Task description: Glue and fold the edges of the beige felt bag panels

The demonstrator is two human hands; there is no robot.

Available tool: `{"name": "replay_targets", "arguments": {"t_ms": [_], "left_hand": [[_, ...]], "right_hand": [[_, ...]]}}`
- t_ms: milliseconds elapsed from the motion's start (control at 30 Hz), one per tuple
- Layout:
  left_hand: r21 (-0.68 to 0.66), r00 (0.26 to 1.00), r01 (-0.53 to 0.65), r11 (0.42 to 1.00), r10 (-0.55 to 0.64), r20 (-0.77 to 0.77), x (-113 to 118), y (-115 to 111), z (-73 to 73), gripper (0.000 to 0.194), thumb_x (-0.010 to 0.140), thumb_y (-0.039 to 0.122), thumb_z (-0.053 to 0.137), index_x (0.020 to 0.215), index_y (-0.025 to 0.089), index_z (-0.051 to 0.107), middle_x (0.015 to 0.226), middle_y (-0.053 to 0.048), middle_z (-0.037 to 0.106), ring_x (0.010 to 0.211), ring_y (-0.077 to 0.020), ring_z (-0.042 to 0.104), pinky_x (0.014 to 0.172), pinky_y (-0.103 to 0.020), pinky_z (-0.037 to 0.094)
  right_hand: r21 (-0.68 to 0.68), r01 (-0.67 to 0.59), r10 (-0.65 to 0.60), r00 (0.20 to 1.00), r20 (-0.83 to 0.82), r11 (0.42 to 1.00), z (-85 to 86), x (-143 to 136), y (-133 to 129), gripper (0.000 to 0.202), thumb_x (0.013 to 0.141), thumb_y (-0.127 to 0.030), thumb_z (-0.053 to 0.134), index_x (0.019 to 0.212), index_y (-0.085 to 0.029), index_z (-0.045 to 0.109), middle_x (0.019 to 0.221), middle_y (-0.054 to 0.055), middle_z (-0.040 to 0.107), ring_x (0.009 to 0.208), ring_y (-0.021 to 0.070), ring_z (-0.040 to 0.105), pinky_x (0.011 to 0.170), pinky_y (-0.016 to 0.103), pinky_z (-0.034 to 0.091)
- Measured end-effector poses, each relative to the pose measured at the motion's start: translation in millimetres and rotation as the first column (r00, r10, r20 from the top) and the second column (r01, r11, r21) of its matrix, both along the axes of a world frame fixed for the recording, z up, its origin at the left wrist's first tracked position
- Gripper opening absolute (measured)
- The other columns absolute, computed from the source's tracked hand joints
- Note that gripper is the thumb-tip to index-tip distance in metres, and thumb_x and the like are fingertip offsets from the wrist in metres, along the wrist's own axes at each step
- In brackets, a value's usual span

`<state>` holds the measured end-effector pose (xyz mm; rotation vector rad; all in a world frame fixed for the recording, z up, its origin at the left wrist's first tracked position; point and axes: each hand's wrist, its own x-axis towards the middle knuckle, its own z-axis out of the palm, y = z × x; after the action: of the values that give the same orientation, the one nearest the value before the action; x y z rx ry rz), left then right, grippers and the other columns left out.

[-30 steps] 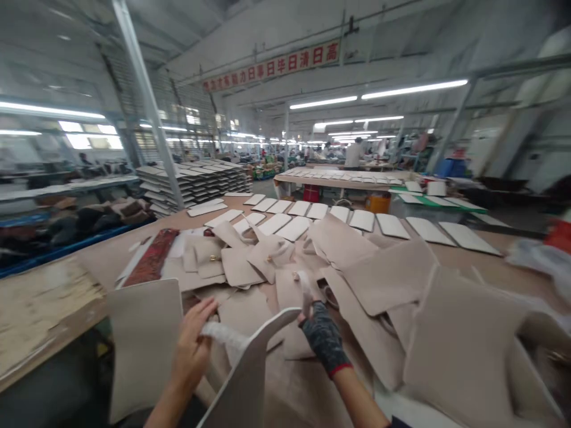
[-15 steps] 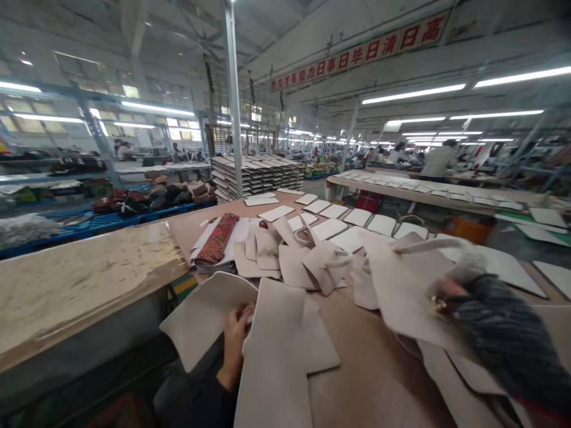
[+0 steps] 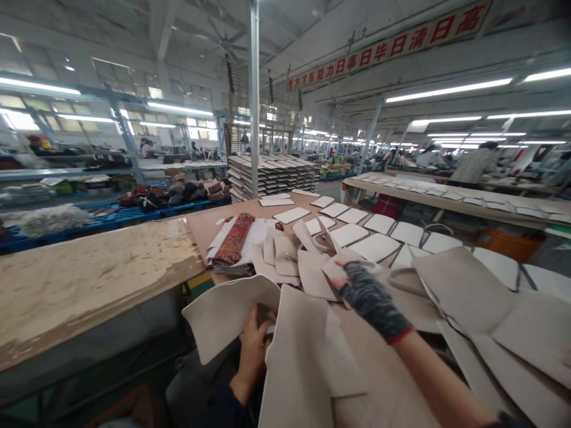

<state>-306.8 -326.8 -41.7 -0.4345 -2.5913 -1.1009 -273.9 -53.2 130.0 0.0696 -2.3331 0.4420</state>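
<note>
At the lower centre my left hand (image 3: 254,345) is closed on a curved beige panel (image 3: 232,306); some of its fingers are hidden in the fold. Beside it stands a long beige panel (image 3: 297,351) with a pale edge. My right hand (image 3: 359,288), in a dark knitted fingerless glove with a red cuff, reaches over the table to a small beige piece (image 3: 314,270). Its fingertips look apart at the piece's edge, though slightly blurred. Left of it lies a beige piece with a small gold-coloured fitting (image 3: 286,255).
A patterned red roll (image 3: 235,238) lies on white sheets. Rows of white panels (image 3: 350,233) cover the table's far side, and large beige panels (image 3: 468,291) pile up at right. A metal post (image 3: 254,101) rises behind the table. People work farther back.
My right hand has let go of the large beige piece at right and moved left to the small pieces. That large piece now lies on the right pile. The view has turned slightly left.
</note>
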Motion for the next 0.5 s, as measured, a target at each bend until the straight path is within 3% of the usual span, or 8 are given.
{"name": "replay_targets", "arguments": {"t_ms": [67,100,167,233,300,367,433,500], "left_hand": [[0.058,1.000,-0.001,0.998,0.000,0.017,2,0,5.1,0.031,0.067,0.021,0.053,0.091,0.023,0.073,0.141,-0.008,0.044,0.129,-0.0312,0.039,0.101,-0.047,0.037],[0.087,1.000,-0.006,0.996,0.004,0.029,1,0,7.7,0.031,0.066,0.021,0.053,0.090,0.022,0.073,0.139,-0.008,0.047,0.129,-0.0310,0.040,0.101,-0.047,0.038],[0.128,0.999,-0.019,0.992,0.012,0.051,0,1,12.7,0.030,0.065,0.023,0.054,0.089,0.022,0.072,0.132,-0.007,0.054,0.127,-0.0317,0.042,0.098,-0.048,0.041],[0.142,0.998,-0.025,0.990,0.016,0.064,-1,1,15.9,0.030,0.066,0.026,0.053,0.090,0.023,0.071,0.127,-0.007,0.058,0.125,-0.0320,0.045,0.095,-0.049,0.043],[0.156,0.999,-0.005,0.988,-0.003,0.050,0,0,16.0,0.031,0.070,0.026,0.050,0.093,0.024,0.070,0.125,-0.007,0.060,0.125,-0.0306,0.045,0.096,-0.049,0.043],[0.192,0.999,0.038,0.981,-0.040,0.006,3,-1,14.0,0.030,0.073,0.026,0.048,0.093,0.023,0.070,0.125,-0.008,0.060,0.126,-0.0295,0.043,0.099,-0.047,0.040],[0.269,0.995,0.097,0.958,-0.092,-0.030,7,0,15.1,0.030,0.074,0.027,0.047,0.093,0.021,0.069,0.122,-0.010,0.061,0.123,-0.0291,0.047,0.100,-0.045,0.041],[0.367,0.988,0.132,0.921,-0.152,0.024,10,5,26.0,0.035,0.076,0.030,0.044,0.103,0.019,0.065,0.102,-0.010,0.069,0.101,-0.0270,0.063,0.088,-0.041,0.050]], "right_hand": [[-0.003,-0.207,0.207,0.977,0.055,0.978,-13.7,-34,-59,0.043,0.080,-0.034,0.054,0.116,-0.011,0.057,0.112,0.016,0.063,0.106,0.0268,0.058,0.096,0.040,0.044],[-0.034,-0.245,0.247,0.966,0.081,0.969,-20.8,-48,-88,0.044,0.077,-0.033,0.058,0.114,-0.010,0.059,0.110,0.017,0.064,0.105,0.0279,0.059,0.095,0.040,0.044],[-0.110,-0.264,0.277,0.952,0.132,0.958,-34.2,-66,-136,0.045,0.068,-0.028,0.064,0.109,-0.010,0.062,0.108,0.019,0.065,0.102,0.0324,0.059,0.091,0.044,0.046],[-0.163,-0.262,0.285,0.949,0.135,0.951,-43.7,-72,-165,0.030,0.069,-0.022,0.058,0.095,-0.011,0.067,0.092,0.017,0.069,0.088,0.0322,0.064,0.083,0.046,0.049],[-0.186,-0.239,0.262,0.958,0.115,0.953,-45.2,-69,-172,0.020,0.071,-0.019,0.053,0.082,-0.014,0.068,0.076,0.013,0.070,0.075,0.0296,0.066,0.076,0.044,0.051],[-0.220,-0.192,0.210,0.976,0.059,0.956,-37.0,-59,-162,0.021,0.075,-0.021,0.048,0.082,-0.017,0.068,0.076,0.010,0.070,0.075,0.0270,0.066,0.077,0.040,0.051],[-0.278,-0.112,0.112,0.994,-0.015,0.954,-21.2,-44,-138,0.027,0.083,-0.026,0.042,0.089,-0.019,0.067,0.085,0.009,0.070,0.081,0.0240,0.065,0.079,0.036,0.050],[-0.404,0.011,-0.048,0.995,-0.083,0.915,-3.1,-23,-103,0.033,0.089,-0.033,0.035,0.091,-0.017,0.064,0.085,0.010,0.069,0.079,0.0218,0.064,0.078,0.034,0.051]]}}
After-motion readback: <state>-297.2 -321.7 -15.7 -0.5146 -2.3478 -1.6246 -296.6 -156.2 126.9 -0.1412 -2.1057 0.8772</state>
